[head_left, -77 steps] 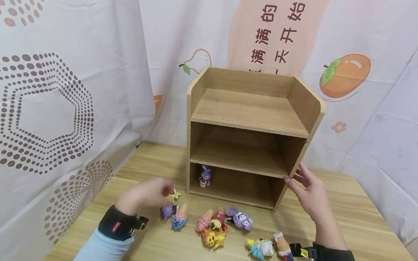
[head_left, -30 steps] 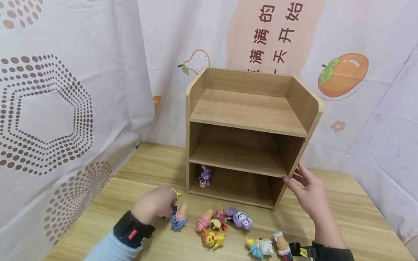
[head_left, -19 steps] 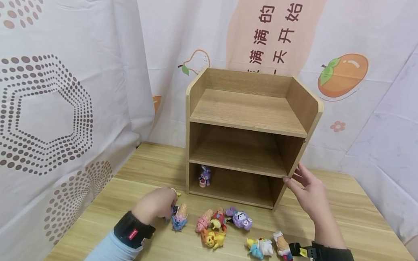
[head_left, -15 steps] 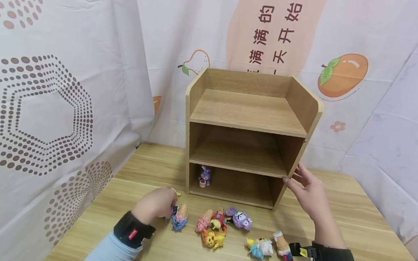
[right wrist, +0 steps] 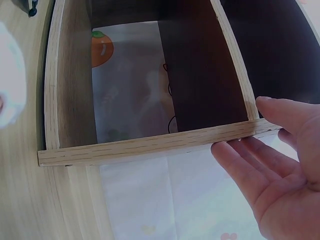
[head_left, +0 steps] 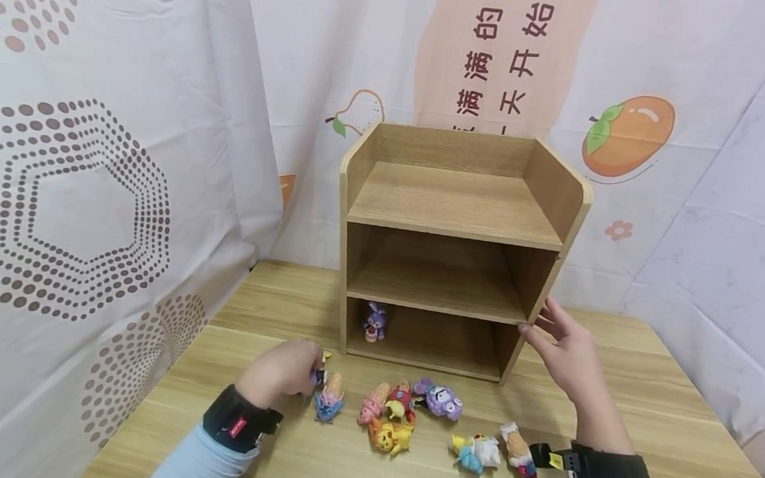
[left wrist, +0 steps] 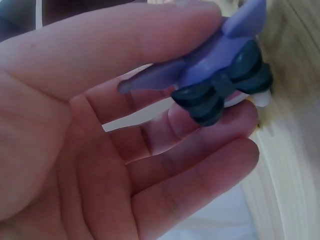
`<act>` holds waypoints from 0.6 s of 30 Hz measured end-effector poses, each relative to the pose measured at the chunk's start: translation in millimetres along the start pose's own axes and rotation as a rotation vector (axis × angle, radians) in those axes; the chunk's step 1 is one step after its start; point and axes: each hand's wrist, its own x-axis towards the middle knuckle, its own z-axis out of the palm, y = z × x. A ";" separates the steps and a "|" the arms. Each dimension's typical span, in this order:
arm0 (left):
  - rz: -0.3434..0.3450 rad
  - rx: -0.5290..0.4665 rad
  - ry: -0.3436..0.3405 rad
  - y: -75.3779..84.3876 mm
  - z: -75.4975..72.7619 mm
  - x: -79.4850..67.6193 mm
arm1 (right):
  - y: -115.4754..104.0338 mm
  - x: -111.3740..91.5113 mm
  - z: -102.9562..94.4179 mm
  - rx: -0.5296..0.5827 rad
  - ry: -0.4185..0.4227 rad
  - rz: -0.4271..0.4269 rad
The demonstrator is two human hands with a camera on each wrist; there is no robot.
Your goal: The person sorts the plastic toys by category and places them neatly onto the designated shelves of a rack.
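Observation:
In the left wrist view my left hand (left wrist: 100, 135) pinches a purple toy figurine (left wrist: 207, 65) with a dark teal bow, between thumb and fingers. From the head view my left hand (head_left: 285, 369) is low over the table, mostly covering that toy. Beside it lie a blue figurine with a cone (head_left: 329, 400) and a partly hidden yellow toy (head_left: 326, 356). My right hand (head_left: 564, 348) holds the side panel of the wooden shelf (head_left: 458, 200), thumb at the front edge and fingers along the outside. A purple rabbit figurine (head_left: 374, 323) stands upright at the lower compartment's left.
On the wooden table (head_left: 313, 464) lie a pink cone figurine (head_left: 374, 405), a red-clothed figurine (head_left: 401, 402), an orange-yellow figurine (head_left: 390, 438) and a purple sheep-like one (head_left: 441, 401). Farther right are white, yellow and blue toys (head_left: 476, 453) and another cone figurine (head_left: 519, 454). Printed cloth hangs behind.
My left hand has come down and right onto the purple figurine and taken hold of it, then shifted slightly left just now. My right hand stays on the shelf.

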 end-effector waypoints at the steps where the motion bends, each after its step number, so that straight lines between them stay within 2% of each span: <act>1: -0.005 -0.009 0.002 -0.7 -0.5 -0.2 | -0.4 0.3 0.3 0.000 0.001 0.000; 8: 0.010 -0.067 0.021 -8.4 -6.3 0.0 | 0.0 1.1 0.9 -0.022 0.003 -0.004; 15: 0.142 -0.122 0.097 -17.6 -12.5 -0.6 | -1.9 1.4 0.3 -0.004 0.003 -0.009; 18: 0.171 -0.135 0.129 -19.2 -13.7 0.7 | -2.2 0.8 -0.3 0.002 0.007 -0.010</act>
